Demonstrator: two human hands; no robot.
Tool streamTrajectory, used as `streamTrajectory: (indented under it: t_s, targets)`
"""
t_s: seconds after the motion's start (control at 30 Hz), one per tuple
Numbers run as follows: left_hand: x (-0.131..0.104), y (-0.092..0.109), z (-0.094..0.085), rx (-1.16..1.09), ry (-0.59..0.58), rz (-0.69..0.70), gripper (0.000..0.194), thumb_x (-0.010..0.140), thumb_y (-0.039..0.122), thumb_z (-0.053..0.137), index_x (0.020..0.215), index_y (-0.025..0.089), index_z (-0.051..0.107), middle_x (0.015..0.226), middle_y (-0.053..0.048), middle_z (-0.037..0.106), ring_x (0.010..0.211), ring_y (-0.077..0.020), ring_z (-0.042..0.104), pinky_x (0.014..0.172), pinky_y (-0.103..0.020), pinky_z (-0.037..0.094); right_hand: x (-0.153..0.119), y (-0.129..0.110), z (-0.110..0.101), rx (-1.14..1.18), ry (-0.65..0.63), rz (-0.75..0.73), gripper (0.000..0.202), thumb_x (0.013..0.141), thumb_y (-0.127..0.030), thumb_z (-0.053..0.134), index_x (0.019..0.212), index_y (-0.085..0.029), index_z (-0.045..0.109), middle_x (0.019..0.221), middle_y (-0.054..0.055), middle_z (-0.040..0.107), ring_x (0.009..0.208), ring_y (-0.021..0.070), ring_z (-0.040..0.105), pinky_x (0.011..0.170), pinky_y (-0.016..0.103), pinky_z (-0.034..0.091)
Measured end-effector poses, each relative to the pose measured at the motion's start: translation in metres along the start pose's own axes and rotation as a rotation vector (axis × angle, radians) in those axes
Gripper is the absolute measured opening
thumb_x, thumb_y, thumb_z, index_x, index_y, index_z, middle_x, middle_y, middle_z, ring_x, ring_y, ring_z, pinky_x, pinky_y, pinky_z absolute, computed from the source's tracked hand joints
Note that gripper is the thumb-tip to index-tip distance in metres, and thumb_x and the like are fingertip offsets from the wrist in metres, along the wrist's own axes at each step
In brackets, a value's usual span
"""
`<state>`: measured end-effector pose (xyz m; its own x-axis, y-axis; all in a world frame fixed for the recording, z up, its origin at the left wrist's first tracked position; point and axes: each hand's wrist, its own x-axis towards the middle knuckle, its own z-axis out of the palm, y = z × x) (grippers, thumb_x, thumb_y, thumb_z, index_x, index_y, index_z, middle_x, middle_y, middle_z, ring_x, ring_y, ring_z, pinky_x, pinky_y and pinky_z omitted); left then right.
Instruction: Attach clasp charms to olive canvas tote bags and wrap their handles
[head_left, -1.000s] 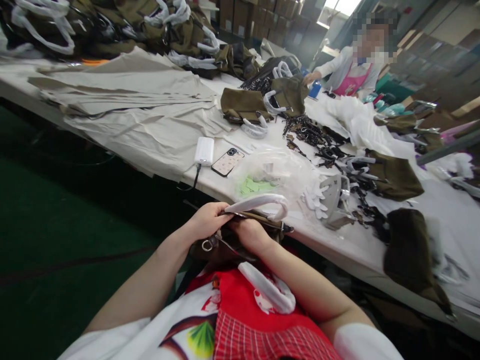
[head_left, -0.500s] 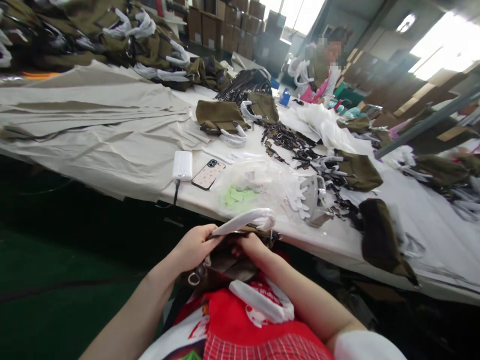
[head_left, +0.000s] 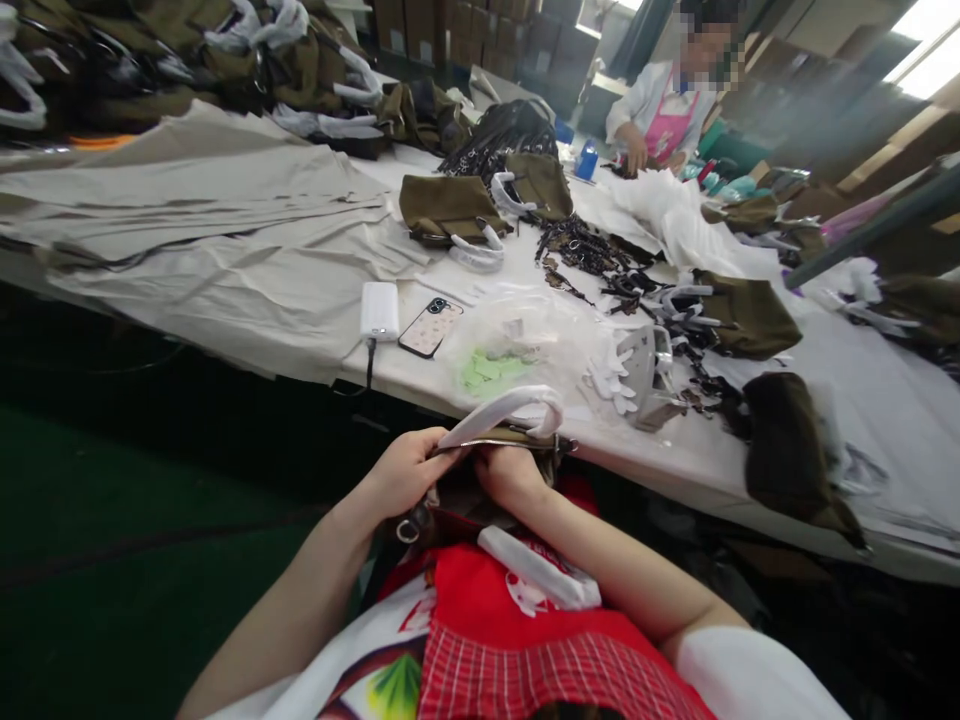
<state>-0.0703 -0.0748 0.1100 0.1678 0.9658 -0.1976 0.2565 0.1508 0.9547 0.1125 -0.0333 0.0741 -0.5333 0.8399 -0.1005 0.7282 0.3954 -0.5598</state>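
An olive handbag (head_left: pixel 516 437) with a wrapped white handle (head_left: pixel 504 402) is held in front of my body, at the table's near edge. My left hand (head_left: pixel 409 470) is closed on the left side of its zippered rim, thumb on top. My right hand (head_left: pixel 514 474) reaches into the open mouth of the bag; its fingers are hidden inside. A metal ring (head_left: pixel 407 531) hangs at the bag's left end, below my left hand. A second wrapped handle (head_left: pixel 536 568) lies against my red apron (head_left: pixel 480 620).
On the table are a white power bank (head_left: pixel 379 311), a phone (head_left: pixel 431 327), a plastic bag with green pieces (head_left: pixel 491 370), dark straps with hardware (head_left: pixel 581 248) and several olive bags (head_left: pixel 450 208). A co-worker (head_left: pixel 667 120) stands across the table.
My right hand has gone further into the bag, and its fingers have gone out of sight. The zipper edge shows more plainly. The view has shifted slightly, and the co-worker's hands now show.
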Motion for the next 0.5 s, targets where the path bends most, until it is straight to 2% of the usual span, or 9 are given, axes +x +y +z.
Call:
streamTrajectory:
  t_s: [0.17, 0.33, 0.4, 0.5]
  targets:
    - [-0.004, 0.006, -0.001, 0.013, 0.012, -0.004, 0.035, 0.085, 0.047, 0.058, 0.09, 0.015, 0.07, 0.075, -0.002, 0.067, 0.067, -0.0163, 0.058, 0.059, -0.024, 0.045, 0.001, -0.001, 0.002, -0.054, -0.015, -0.053, 0.027, 0.088, -0.016, 0.055, 0.107, -0.015, 0.072, 0.112, 0.014, 0.071, 0.101, 0.0296, 0.066, 0.092, 0.039, 0.051]
    - [-0.005, 0.011, 0.0, 0.103, 0.069, -0.001, 0.037, 0.085, 0.048, 0.056, 0.094, 0.016, 0.071, 0.078, -0.003, 0.071, 0.072, -0.0198, 0.062, 0.059, -0.025, 0.045, -0.002, -0.009, 0.004, 0.012, -0.039, -0.198, 0.022, 0.084, -0.009, 0.054, 0.09, -0.014, 0.075, 0.097, 0.011, 0.074, 0.091, 0.0237, 0.065, 0.089, 0.034, 0.05]
    - [-0.001, 0.01, 0.001, 0.131, 0.075, 0.02, 0.035, 0.085, 0.046, 0.055, 0.093, 0.016, 0.071, 0.084, -0.005, 0.073, 0.079, -0.0223, 0.065, 0.066, -0.027, 0.048, -0.005, -0.017, 0.004, 0.055, -0.104, -0.285, 0.021, 0.085, -0.01, 0.054, 0.087, -0.015, 0.075, 0.096, 0.01, 0.074, 0.091, 0.0225, 0.065, 0.089, 0.033, 0.049]
    - [0.002, 0.013, 0.0, 0.196, 0.024, 0.039, 0.031, 0.087, 0.042, 0.052, 0.089, 0.017, 0.071, 0.086, -0.005, 0.074, 0.081, -0.0229, 0.067, 0.072, -0.029, 0.05, -0.011, -0.028, 0.004, 0.143, -0.248, -0.362, 0.022, 0.086, -0.012, 0.053, 0.089, -0.014, 0.074, 0.095, 0.01, 0.074, 0.087, 0.0213, 0.066, 0.084, 0.03, 0.05]
